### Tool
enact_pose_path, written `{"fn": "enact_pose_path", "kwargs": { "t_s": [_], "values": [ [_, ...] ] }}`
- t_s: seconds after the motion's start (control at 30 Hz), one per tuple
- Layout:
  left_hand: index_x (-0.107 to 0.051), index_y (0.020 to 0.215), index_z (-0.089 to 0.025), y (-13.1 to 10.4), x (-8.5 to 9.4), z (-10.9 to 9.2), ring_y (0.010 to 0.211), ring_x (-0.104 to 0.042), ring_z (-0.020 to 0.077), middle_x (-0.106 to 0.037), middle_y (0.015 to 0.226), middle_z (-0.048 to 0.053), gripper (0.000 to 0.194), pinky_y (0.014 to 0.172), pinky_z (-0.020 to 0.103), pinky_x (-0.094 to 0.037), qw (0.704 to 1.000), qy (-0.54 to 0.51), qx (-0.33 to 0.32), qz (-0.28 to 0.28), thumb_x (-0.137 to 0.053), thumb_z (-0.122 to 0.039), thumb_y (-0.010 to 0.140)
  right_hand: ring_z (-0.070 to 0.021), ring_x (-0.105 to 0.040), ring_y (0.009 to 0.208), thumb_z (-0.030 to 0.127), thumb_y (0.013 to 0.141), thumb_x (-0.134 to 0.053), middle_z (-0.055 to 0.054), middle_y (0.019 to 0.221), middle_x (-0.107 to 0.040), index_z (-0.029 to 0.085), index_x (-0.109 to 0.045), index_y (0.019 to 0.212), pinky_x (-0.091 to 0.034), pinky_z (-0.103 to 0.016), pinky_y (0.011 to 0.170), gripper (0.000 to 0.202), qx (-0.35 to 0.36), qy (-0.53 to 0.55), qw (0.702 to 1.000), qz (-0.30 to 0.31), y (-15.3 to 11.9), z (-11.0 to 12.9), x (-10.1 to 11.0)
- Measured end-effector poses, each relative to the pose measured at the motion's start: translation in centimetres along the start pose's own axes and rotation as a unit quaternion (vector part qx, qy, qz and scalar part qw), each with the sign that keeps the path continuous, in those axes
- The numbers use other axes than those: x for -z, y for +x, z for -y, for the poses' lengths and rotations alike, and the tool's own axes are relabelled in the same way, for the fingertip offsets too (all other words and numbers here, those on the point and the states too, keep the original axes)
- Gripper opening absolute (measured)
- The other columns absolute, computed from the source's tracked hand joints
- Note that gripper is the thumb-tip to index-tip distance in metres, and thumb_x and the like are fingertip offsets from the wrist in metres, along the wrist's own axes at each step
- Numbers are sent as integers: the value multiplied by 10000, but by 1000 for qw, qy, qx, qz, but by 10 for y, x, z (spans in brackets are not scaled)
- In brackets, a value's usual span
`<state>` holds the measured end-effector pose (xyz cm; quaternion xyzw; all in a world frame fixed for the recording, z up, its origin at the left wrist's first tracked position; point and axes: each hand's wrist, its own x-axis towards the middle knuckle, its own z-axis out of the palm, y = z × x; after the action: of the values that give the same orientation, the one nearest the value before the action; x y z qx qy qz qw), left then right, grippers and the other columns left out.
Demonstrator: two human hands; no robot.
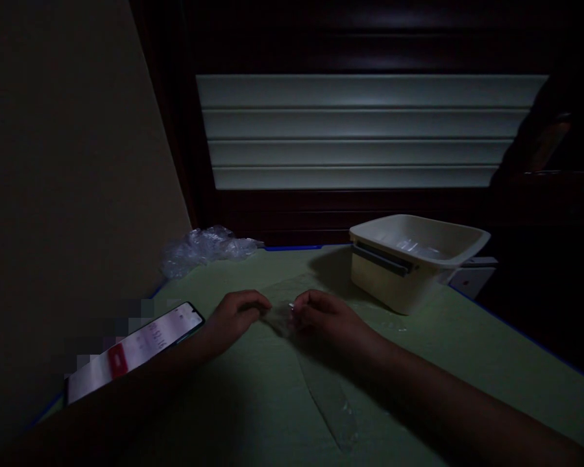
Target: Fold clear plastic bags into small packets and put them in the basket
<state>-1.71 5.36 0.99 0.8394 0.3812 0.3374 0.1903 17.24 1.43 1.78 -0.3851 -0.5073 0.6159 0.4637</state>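
A clear, thin plastic bag (328, 402) lies flat on the green tabletop, its lower end stretching toward me. My left hand (236, 318) is closed at the bag's upper part, thumb and index finger pinching its edge. Just to the right, my right hand (326, 314) has its fingers curled together on the same plastic, and a small bright glint shows at the fingertips. A short gap separates the two hands. The dim light makes the bag's outline hard to follow between them.
A cream plastic bin (384, 282) with a grey handle stands at the back right, with clear plastic inside. Crumpled clear plastic (207, 250) is heaped at the back left. A lit phone (146, 347) lies beside my left forearm. A white object (474, 275) sits behind the bin.
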Motion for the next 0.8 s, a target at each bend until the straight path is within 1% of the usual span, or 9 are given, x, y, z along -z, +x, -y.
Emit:
{"fn": "enact_pose_path", "kwargs": {
  "t_s": [0.17,0.3,0.37,0.47,0.53,0.6,0.67,0.73,0.8],
  "values": [
    [-634,864,-142,-1,-5,0,800,-632,164,-678,850,38,231,742,247,-488,1000,12,-6,25,-463,-179,712,-89,-584,549,139,690,-608,10,599,-608,154,-533,687,-477,-217,604,76,-53,80,994,-46,7,-4,8],
    [-613,904,-148,0,-13,7,761,-612,157,-646,813,37,181,725,257,-481,998,61,-20,4,-517,-212,764,-96,-612,567,70,764,-523,-11,634,-612,144,-533,734,-510,-221,610,81,-84,123,987,-65,11,-6,15],
    [-598,946,-151,-1,-15,8,807,-588,168,-617,856,48,190,753,280,-468,995,93,-37,-9,-534,-205,775,-99,-618,569,64,805,-463,-16,633,-602,141,-526,751,-524,-239,639,113,-99,140,983,-68,14,-5,19],
    [-572,973,-143,-4,-15,3,880,-538,201,-559,950,84,190,784,337,-445,987,145,-63,-34,-542,-203,796,-103,-615,561,78,835,-417,-21,632,-588,140,-514,766,-531,-261,664,133,-114,151,980,-68,18,-5,22],
    [-578,916,-139,-6,-15,-1,864,-522,209,-547,931,89,127,762,346,-439,980,173,-86,-34,-529,-200,816,-106,-615,570,87,843,-401,-31,649,-589,141,-506,779,-531,-268,675,134,-117,149,980,-68,18,-5,23],
    [-596,816,-148,-8,-15,-5,806,-530,191,-566,855,66,89,723,313,-440,974,192,-122,-5,-521,-194,829,-109,-614,579,95,841,-395,-36,657,-585,144,-498,772,-528,-281,692,134,-110,138,982,-70,18,-6,23],
    [-611,747,-158,-8,-15,-6,749,-543,166,-588,778,42,140,685,271,-440,966,202,-157,33,-514,-193,843,-119,-610,587,117,827,-412,-32,654,-575,152,-491,759,-524,-306,708,110,-88,112,986,-82,18,-8,24],
    [-626,740,-160,-8,-16,-6,728,-552,153,-605,746,36,184,666,248,-442,960,210,-178,52,-494,-198,862,-133,-609,613,161,814,-435,-23,666,-564,165,-488,776,-516,-336,724,65,-49,73,991,-105,18,-9,26],
    [-641,760,-152,-7,-16,-5,743,-560,155,-618,761,46,204,672,247,-448,957,215,-188,55,-479,-200,874,-158,-607,673,214,801,-460,-19,701,-561,179,-490,801,-496,-374,756,47,2,17,991,-134,19,-9,30]
  ]
}}
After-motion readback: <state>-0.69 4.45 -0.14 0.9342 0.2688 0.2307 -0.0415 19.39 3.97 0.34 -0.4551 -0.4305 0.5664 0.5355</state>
